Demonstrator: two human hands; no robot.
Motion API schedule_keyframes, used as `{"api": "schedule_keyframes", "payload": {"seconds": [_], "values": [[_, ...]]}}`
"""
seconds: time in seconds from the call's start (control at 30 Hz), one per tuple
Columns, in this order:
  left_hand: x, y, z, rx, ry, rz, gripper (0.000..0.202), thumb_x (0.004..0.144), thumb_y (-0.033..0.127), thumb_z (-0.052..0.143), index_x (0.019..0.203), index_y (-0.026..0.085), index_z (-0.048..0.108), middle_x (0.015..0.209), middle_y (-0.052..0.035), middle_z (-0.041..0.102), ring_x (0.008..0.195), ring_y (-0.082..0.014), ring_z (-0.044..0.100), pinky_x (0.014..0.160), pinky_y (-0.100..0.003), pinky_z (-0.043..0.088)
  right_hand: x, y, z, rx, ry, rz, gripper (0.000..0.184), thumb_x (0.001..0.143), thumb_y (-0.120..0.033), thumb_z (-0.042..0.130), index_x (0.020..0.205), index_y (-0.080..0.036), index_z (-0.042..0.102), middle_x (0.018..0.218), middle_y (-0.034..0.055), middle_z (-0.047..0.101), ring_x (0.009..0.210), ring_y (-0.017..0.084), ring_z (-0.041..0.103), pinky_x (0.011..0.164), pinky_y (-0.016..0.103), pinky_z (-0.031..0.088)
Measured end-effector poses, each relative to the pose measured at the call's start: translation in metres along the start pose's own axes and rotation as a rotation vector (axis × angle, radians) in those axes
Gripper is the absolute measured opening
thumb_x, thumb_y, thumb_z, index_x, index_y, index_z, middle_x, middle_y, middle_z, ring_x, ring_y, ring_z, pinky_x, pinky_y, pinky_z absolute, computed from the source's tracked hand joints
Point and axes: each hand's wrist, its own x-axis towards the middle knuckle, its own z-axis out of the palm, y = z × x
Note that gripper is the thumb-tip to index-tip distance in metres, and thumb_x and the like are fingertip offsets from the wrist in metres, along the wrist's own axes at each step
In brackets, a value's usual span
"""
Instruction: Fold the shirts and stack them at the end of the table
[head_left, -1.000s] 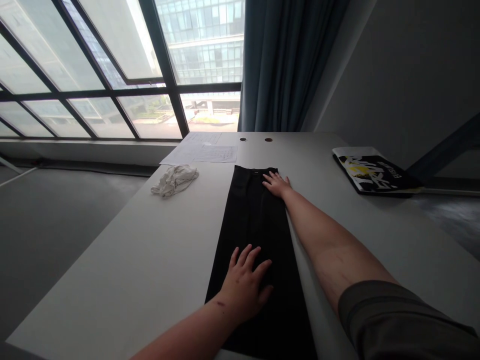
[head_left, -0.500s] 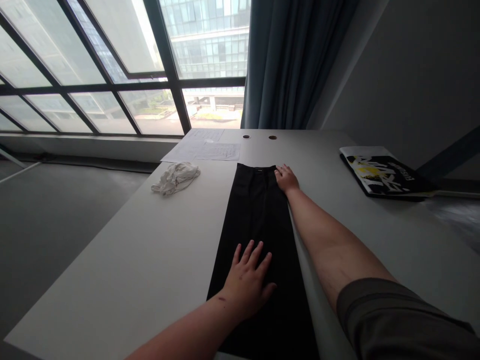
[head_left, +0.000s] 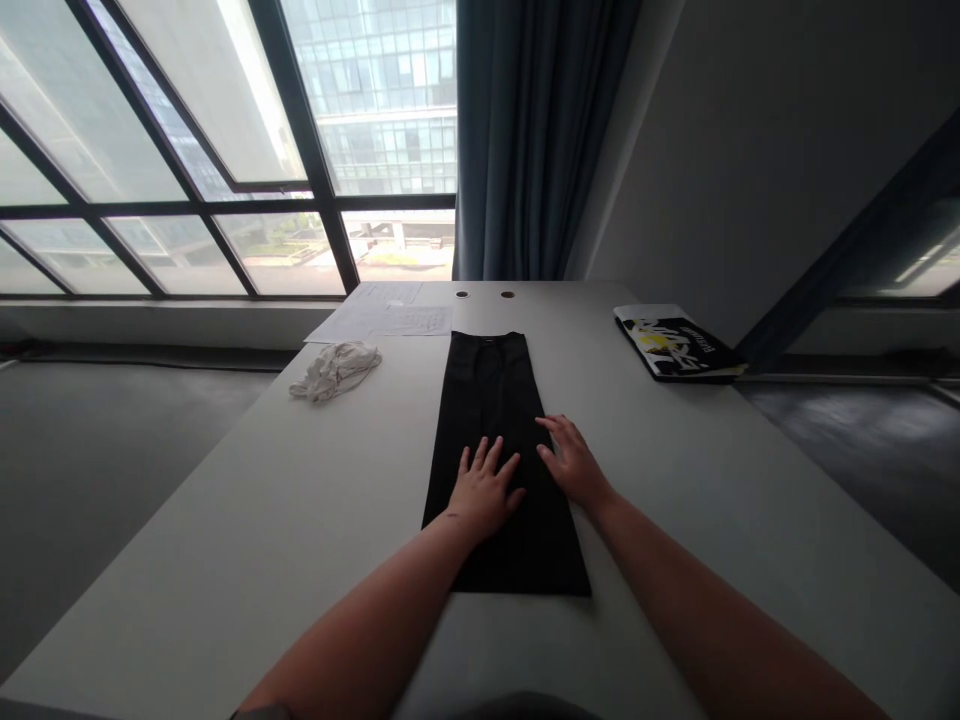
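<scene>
Crumpled white cloth [head_left: 335, 372], printed paper sheets [head_left: 386, 316], black printed folder [head_left: 675, 342], blue curtain [head_left: 529, 140]

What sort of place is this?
Probably an office-style workroom: a long white table with cable holes, printed papers on it, and tall metal-framed windows facing a glass-fronted building.

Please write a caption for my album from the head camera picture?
Left hand and right hand rest on long black trousers on a white table by tall windows.
</scene>
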Motion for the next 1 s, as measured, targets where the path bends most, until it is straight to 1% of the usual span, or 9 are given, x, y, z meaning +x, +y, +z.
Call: {"api": "schedule_keyframes", "payload": {"seconds": [0.1,0.17,0.23,0.3,0.37,0.53,0.67,0.83,1.0], "values": [[-0.014,-0.002,-0.015,-0.01,0.049,-0.011,0.063,0.097,0.041,0.064,0.157,0.03,0.047,0.173,-0.0115,0.024,0.161,-0.0376,0.017,0.128,-0.069,0.019,-0.04,-0.025,-0.023,0.014,-0.157,-0.095,0.051,0.097,-0.04,0.06,0.148,-0.03,0.058,0.153,0.012,0.051,0.152,0.033,0.036,0.125,0.06,0.034],[-0.039,-0.011,-0.027,-0.044,0.043,0.083,0.067,0.093,0.043,0.07,0.156,0.032,0.047,0.174,-0.0091,0.024,0.161,-0.0355,0.018,0.129,-0.065,0.02,-0.065,-0.041,-0.038,-0.006,-0.313,-0.18,0.055,0.09,-0.044,0.073,0.143,-0.031,0.064,0.158,0.0105,0.048,0.157,0.037,0.026,0.127,0.065,0.026],[-0.071,-0.024,-0.037,-0.084,-0.054,0.242,0.075,0.086,0.044,0.078,0.154,0.036,0.048,0.172,-0.006,0.029,0.16,-0.033,0.024,0.13,-0.061,0.022,-0.086,-0.055,-0.05,-0.012,-0.455,-0.235,0.067,0.082,-0.046,0.083,0.145,-0.034,0.063,0.163,0.0094,0.043,0.158,0.041,0.021,0.127,0.069,0.019],[-0.102,-0.037,-0.041,-0.107,-0.148,0.344,0.077,0.082,0.044,0.082,0.152,0.039,0.051,0.168,-0.004,0.038,0.156,-0.0306,0.034,0.131,-0.059,0.023,-0.099,-0.064,-0.059,0.005,-0.552,-0.253,0.08,0.078,-0.046,0.087,0.151,-0.036,0.057,0.166,0.0095,0.039,0.157,0.041,0.025,0.127,0.069,0.018],[-0.125,-0.046,-0.042,-0.126,-0.127,0.306,0.072,0.082,0.04,0.082,0.149,0.037,0.054,0.162,-0.0055,0.046,0.151,-0.0291,0.043,0.13,-0.056,0.029,-0.105,-0.066,-0.062,0.029,-0.589,-0.256,0.084,0.079,-0.045,0.087,0.155,-0.037,0.053,0.167,0.0099,0.037,0.155,0.039,0.031,0.127,0.068,0.02],[-0.142,-0.055,-0.036,-0.146,0.077,0.078,0.052,0.082,0.013,0.068,0.132,0.029,0.067,0.146,-0.0068,0.06,0.134,-0.0261,0.058,0.118,-0.046,0.049,-0.102,-0.054,-0.052,0.064,-0.419,-0.292,0.053,0.088,-0.017,0.07,0.14,-0.028,0.067,0.146,0.0109,0.061,0.141,0.03,0.054,0.127,0.06,0.033],[-0.133,-0.064,-0.034,-0.211,0.178,0.007,0.061,0.075,-0.003,0.05,0.124,0.026,0.068,0.139,-0.0052,0.065,0.13,-0.0212,0.06,0.117,-0.041,0.05,-0.097,-0.043,-0.042,0.027,-0.28,-0.262,0.057,0.083,-0.002,0.052,0.131,-0.027,0.069,0.133,0.0078,0.068,0.127,0.025,0.064,0.117,0.051,0.05],[-0.129,-0.073,-0.036,-0.269,0.175,-0.035,0.041,0.089,0.013,0.05,0.124,0.026,0.068,0.136,-0.0041,0.068,0.128,-0.0212,0.062,0.115,-0.041,0.05,-0.091,-0.033,-0.04,-0.01,-0.194,-0.213,0.066,0.08,0.002,0.044,0.134,-0.029,0.065,0.129,0.0061,0.065,0.122,0.024,0.064,0.111,0.047,0.055],[-0.132,-0.065,-0.043,-0.17,0.088,0.016,0.039,0.086,0.021,0.063,0.123,0.03,0.071,0.144,-0.0023,0.064,0.135,-0.0253,0.057,0.116,-0.046,0.048,-0.086,-0.025,-0.043,-0.094,-0.09,-0.19,0.073,0.079,0.002,0.045,0.142,-0.032,0.061,0.132,0.009,0.059,0.126,0.028,0.057,0.115,0.052,0.05]]}}
